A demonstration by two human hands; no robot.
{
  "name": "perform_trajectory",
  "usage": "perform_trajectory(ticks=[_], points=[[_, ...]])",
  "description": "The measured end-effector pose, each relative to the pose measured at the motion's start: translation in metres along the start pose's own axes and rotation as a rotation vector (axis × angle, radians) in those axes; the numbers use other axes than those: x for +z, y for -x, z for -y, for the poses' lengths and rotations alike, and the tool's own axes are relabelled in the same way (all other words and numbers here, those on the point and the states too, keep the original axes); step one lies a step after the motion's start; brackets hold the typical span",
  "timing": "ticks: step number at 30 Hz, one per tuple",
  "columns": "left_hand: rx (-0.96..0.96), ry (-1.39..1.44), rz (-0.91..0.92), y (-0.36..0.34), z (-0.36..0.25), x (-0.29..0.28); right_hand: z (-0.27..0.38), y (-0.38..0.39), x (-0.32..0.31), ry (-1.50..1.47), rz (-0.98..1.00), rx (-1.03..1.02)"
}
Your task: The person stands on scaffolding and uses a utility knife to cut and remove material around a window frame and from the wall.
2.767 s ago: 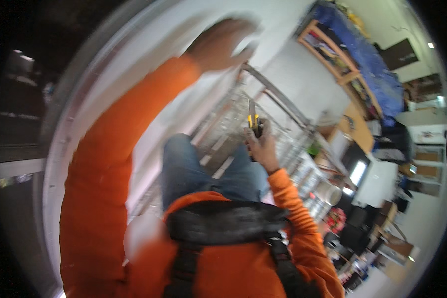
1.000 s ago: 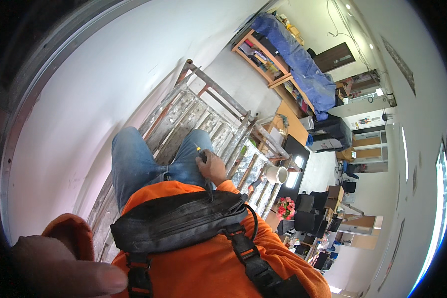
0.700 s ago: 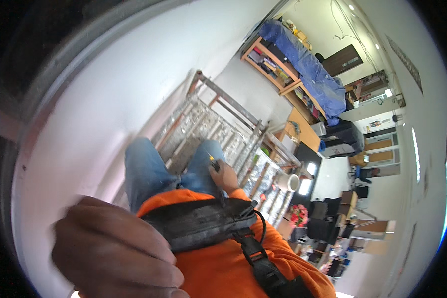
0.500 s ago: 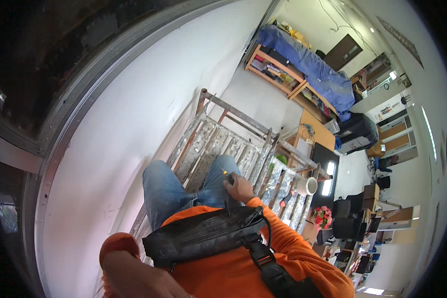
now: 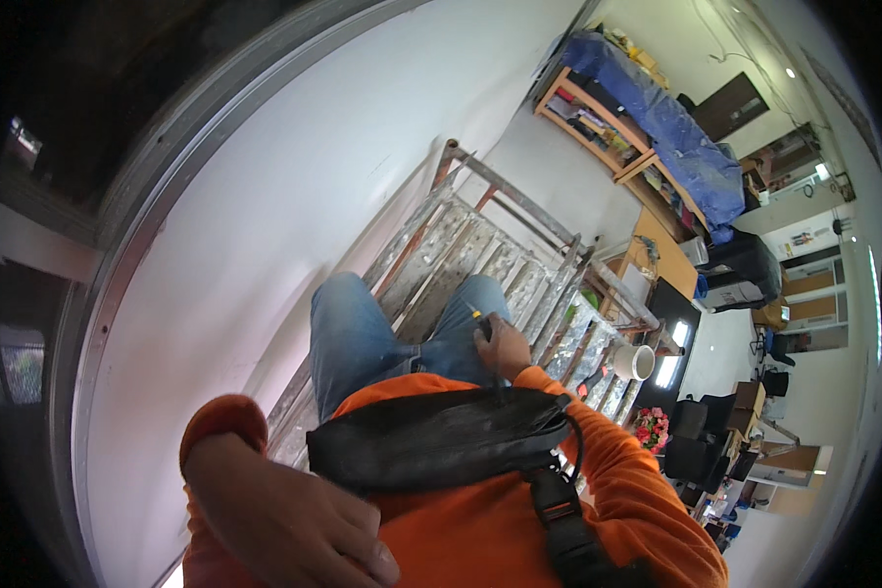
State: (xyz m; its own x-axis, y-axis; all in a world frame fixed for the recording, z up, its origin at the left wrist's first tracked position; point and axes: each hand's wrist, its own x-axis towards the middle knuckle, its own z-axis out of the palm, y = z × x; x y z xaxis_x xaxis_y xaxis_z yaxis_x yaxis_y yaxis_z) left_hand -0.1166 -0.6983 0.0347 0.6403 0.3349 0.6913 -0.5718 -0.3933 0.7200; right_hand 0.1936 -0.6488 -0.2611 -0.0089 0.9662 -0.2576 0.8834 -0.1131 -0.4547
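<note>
My right hand [image 5: 505, 350] rests by my right thigh, its fingers closed round the dark handle of a small hand tool [image 5: 477, 316]. This has a yellow band and a thin tip; its exact kind is too small to make out. Close to the camera at lower left, my left hand [image 5: 299, 519] is held in front of my orange shirt. Its fingers are loosely bent and partly apart, with nothing visible in them. A black pouch [image 5: 441, 441] on a strap lies across my body, between the hands.
I sit on a paint-spattered metal scaffold platform [image 5: 451, 260] beside a white wall [image 5: 284, 176]. A white cup-like container [image 5: 634, 363] stands at its right edge, a red-and-black tool [image 5: 590, 384] nearby. Beyond are pink flowers [image 5: 651, 428], desks and a blue-covered shelf [image 5: 657, 118].
My view has shifted, so the scaffold and room sit further right and higher. My left hand has come further into view. The small tool stays in my right hand.
</note>
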Motion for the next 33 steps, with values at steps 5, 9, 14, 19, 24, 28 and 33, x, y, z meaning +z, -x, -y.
perform_trajectory(ticks=[5,9,14,19,24,28,33], points=[[0.191,0.069,-0.592,0.014,0.018,-0.006,-0.026,-0.016,0.005,0.056,0.048,-0.038],[0.205,0.062,-0.572,-0.003,0.012,0.019,-0.014,-0.013,0.009,0.06,0.09,-0.099],[0.209,0.127,-0.438,-0.008,0.024,0.04,-0.008,-0.008,0.006,0.111,0.076,-0.069],[0.178,0.139,-0.351,-0.031,0.033,0.055,-0.01,-0.003,0.005,0.098,0.076,-0.057],[0.189,0.128,-0.306,-0.03,0.036,0.063,-0.013,0.001,0.004,0.11,0.096,-0.02],[0.177,0.109,-0.305,-0.031,0.037,0.06,-0.011,-0.001,0.003,0.087,0.053,-0.102],[0.178,0.076,-0.301,-0.029,0.044,0.049,-0.023,-0.008,0.007,0.127,0.024,-0.075]])
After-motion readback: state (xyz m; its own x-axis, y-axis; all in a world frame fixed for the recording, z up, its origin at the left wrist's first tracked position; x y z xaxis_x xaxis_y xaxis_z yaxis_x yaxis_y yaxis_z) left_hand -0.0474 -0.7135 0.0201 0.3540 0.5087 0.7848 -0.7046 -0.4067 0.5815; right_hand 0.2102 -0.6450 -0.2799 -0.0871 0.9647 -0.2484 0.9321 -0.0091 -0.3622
